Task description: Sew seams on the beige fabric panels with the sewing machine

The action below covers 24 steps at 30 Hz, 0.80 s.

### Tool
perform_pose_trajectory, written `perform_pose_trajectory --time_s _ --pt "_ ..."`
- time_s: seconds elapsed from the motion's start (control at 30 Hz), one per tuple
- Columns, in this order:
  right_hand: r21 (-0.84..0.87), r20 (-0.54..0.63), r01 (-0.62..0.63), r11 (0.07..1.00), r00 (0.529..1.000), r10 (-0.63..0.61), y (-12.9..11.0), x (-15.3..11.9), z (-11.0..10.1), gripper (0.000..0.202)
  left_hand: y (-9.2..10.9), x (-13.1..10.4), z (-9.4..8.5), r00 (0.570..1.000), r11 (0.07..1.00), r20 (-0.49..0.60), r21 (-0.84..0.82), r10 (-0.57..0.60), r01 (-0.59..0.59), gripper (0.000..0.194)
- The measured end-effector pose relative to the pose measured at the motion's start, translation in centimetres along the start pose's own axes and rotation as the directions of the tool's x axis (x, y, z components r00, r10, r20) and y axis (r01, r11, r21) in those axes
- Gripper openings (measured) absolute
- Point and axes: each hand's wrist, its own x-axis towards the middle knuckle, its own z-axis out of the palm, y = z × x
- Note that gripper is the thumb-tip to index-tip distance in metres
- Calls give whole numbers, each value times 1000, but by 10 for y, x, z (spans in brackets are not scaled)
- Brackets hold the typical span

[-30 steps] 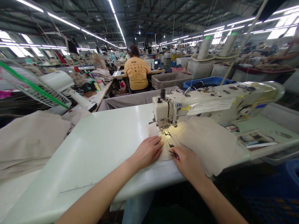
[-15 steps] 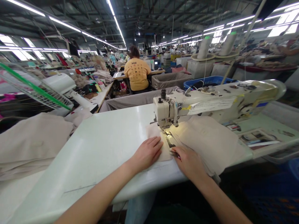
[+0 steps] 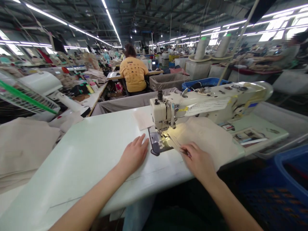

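Observation:
My left hand (image 3: 135,153) lies flat on the pale green table just left of the sewing machine's needle plate (image 3: 157,142), its fingers stretched out and holding nothing. In my right hand (image 3: 198,160) is a small pair of thread snips (image 3: 186,151), partly hidden by the fingers. That hand rests at the near left edge of a large beige fabric piece (image 3: 209,136), which lies under the arm of the sewing machine (image 3: 161,112). A smaller beige fabric piece (image 3: 142,119) sits behind and left of the needle, apart from my left hand.
Folded beige fabric (image 3: 24,144) is stacked at the left, near a white fan (image 3: 39,81). Thread cones (image 3: 200,48) stand behind the machine. A tray of small tools (image 3: 249,136) is at the right, with a blue basket (image 3: 284,170) below. A person in yellow (image 3: 133,75) sits ahead.
The smaller fabric piece has moved away from under my left hand to behind the needle, baring the needle plate. My left hand has drawn off it onto the table. The view has shifted right.

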Motion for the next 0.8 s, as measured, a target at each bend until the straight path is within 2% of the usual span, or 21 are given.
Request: perform_pose_trajectory --time_s 0.1,0.23,0.33,0.43,0.6,0.7,0.8 --pt "-134 -31 -127 983 992 124 21 -3 -14 11 2 2 5 997 997 -31 -25 66 -66 38" --pt "-163 56 -108 981 991 119 39 -7 -21 17 22 2 2 988 985 13 -74 155 -154 34" --pt "-85 36 -98 992 994 101 46 -5 -23 23 38 5 -5 978 974 43 -107 206 -200 30" --pt "33 39 -136 990 990 135 52 -2 -26 32 52 10 -14 965 955 59 -173 255 -242 26" --pt "233 91 -228 945 973 212 57 6 -30 30 72 19 -21 949 911 -33 -274 312 -309 27" --pt "340 117 -329 881 944 307 58 8 -30 28 84 27 -19 937 885 -98 -306 337 -350 32" --pt "397 166 -380 835 925 342 58 8 -31 30 96 43 -14 940 890 -104 -302 326 -342 48"
